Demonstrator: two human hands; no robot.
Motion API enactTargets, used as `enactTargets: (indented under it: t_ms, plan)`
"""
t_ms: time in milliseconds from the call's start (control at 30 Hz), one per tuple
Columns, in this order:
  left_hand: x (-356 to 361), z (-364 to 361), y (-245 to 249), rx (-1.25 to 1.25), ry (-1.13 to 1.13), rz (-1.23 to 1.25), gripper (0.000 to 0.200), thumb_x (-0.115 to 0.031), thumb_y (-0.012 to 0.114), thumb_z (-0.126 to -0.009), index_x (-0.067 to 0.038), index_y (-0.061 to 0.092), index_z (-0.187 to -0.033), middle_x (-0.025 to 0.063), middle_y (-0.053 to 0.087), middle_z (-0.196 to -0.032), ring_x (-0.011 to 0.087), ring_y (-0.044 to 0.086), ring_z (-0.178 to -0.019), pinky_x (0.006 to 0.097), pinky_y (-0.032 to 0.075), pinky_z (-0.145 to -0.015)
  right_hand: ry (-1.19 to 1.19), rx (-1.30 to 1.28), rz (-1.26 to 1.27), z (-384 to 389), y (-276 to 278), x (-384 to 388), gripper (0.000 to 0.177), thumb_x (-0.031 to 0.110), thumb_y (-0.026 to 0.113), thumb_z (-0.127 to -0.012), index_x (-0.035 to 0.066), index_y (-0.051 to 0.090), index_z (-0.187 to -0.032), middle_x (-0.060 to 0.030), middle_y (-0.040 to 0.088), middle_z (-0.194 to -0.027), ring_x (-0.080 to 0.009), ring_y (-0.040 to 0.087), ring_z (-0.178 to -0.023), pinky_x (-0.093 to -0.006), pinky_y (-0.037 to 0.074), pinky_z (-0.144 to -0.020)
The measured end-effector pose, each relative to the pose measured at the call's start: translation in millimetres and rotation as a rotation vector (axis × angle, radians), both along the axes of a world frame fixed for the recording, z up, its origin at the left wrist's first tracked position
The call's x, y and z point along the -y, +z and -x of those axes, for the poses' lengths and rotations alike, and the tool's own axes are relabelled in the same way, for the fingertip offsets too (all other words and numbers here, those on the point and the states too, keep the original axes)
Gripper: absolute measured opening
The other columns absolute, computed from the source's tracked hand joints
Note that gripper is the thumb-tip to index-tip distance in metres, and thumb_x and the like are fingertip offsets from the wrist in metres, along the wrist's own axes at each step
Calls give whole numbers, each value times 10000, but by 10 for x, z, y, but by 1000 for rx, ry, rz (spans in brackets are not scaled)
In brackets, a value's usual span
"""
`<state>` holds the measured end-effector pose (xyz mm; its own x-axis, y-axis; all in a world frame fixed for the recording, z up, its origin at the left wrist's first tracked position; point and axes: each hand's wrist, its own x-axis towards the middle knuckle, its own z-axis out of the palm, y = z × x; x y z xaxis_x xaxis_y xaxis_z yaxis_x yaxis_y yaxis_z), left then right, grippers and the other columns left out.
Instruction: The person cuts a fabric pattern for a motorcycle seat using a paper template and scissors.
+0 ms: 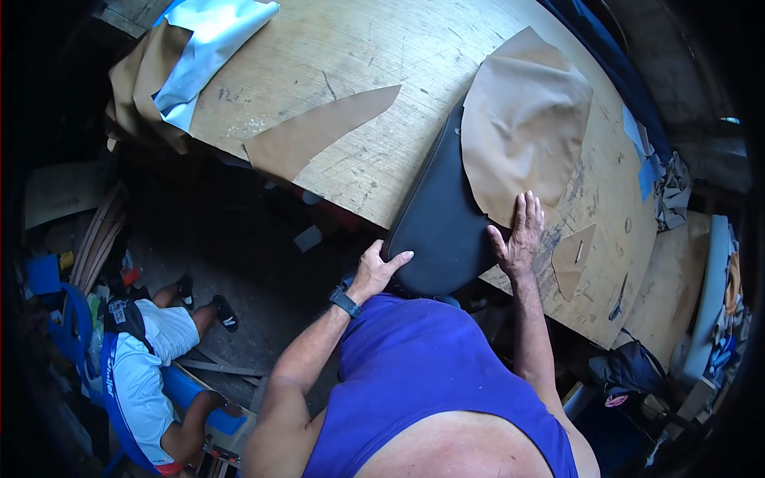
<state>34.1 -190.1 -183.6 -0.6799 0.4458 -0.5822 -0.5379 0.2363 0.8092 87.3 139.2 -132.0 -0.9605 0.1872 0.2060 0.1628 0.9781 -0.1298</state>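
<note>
A long black padded seat [438,239] with a stitched edge lies across the wooden table, its rounded near end jutting past the table edge towards my body. My left hand [381,269] grips the left side of that end, thumb on top and the other fingers partly hidden along the side. Over the seat's far part and the table beside it lies a large tan piece of leather-like sheet [526,119], slightly wrinkled. My right hand [519,237] rests open, fingertips on the sheet's near edge and thumb by the black cover.
On the wooden table [351,167] lie a pointed tan offcut [323,131], a small tan scrap [571,259] and scissors [618,299]. Folded tan and pale sheet material [203,60] hangs over the far left corner. A person [143,382] sits in a blue chair at lower left.
</note>
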Motion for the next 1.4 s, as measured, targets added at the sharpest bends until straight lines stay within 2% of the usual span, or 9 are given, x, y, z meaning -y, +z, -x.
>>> enactTargets:
  t_ms: [400, 600, 767, 833, 933, 967, 1100, 1200, 1400]
  plan:
    - [25, -38, -135, -95, -49, -54, 570, -443, 738, -944, 47, 607, -1205, 184, 702, -1144, 211, 673, -1041, 362, 539, -931, -159, -119, 61, -156, 105, 134, 859, 501, 735, -892, 90, 392, -1564, -203, 331, -1625, -401, 294, -1513, -553, 217, -1234]
    - [-22, 188, -95, -597, 197, 66, 354, -232, 650, -1026, 21, 605, -1269, 119, 670, -1188, 184, 636, -1056, 337, 513, -959, -306, -209, 211, -740, 88, 292, 705, 251, 764, -902, 78, 458, -1513, -189, 383, -1597, -374, 362, -1478, -496, 312, -1213]
    - [-645, 1127, 195, -747, 97, -48, 235, -151, 634, -1007, 10, 665, -1175, 134, 682, -1087, 234, 657, -1016, 358, 517, -933, -556, -279, 635, -982, -95, 56, 451, 205, 681, -965, 14, 587, -1362, -197, 554, -1427, -373, 537, -1315, -440, 427, -1123]
    - [-1030, 1409, 403, -744, 56, -34, 288, -151, 635, -1004, -13, 656, -1257, 179, 645, -1242, 288, 617, -1167, 397, 480, -1033, -610, -336, 919, -878, -89, -128, 413, 207, 660, -979, 20, 605, -1343, -198, 567, -1405, -369, 548, -1300, -434, 432, -1112]
    - [-1580, 1579, 551, -1217, 20, 140, 373, -151, 637, -1000, -52, 623, -1359, 215, 535, -1433, 361, 502, -1337, 458, 402, -1137, -457, -439, 580, -648, 121, -204, 377, 223, 657, -978, 40, 643, -1307, -192, 566, -1397, -364, 540, -1301, -437, 424, -1116]
    - [-1661, 1577, 610, -1168, -68, 99, 437, -230, 603, -1030, -85, 575, -1441, 238, 393, -1571, 420, 361, -1453, 512, 319, -1199, -457, -390, 514, -605, 190, -198, 377, 236, 668, -965, 62, 659, -1299, -188, 545, -1419, -368, 526, -1302, -450, 409, -1131]
    - [-1860, 1437, 326, -1289, -294, 401, 511, -393, 483, -1080, -98, 524, -1496, 265, 314, -1621, 469, 293, -1489, 534, 282, -1211, -291, -292, 465, -580, -2, -330, 427, 234, 690, -944, 98, 637, -1345, -196, 496, -1463, -385, 496, -1325, -469, 406, -1138]
    - [-1869, 1439, 350, -1280, -307, 384, 530, -395, 483, -1080, -79, 507, -1504, 274, 308, -1621, 471, 302, -1483, 529, 276, -1216, -285, -373, 647, -690, -219, -389, 431, 195, 704, -930, 104, 636, -1346, -198, 490, -1466, -382, 491, -1333, -471, 416, -1130]
    - [-1793, 1317, 481, -1229, -151, 232, 542, -325, 585, -1038, -62, 501, -1504, 269, 322, -1621, 453, 280, -1509, 516, 257, -1233, -41, -359, 457, -734, 27, -619, 436, 194, 709, -928, 94, 626, -1343, -182, 488, -1490, -385, 473, -1361, -493, 401, -1147]
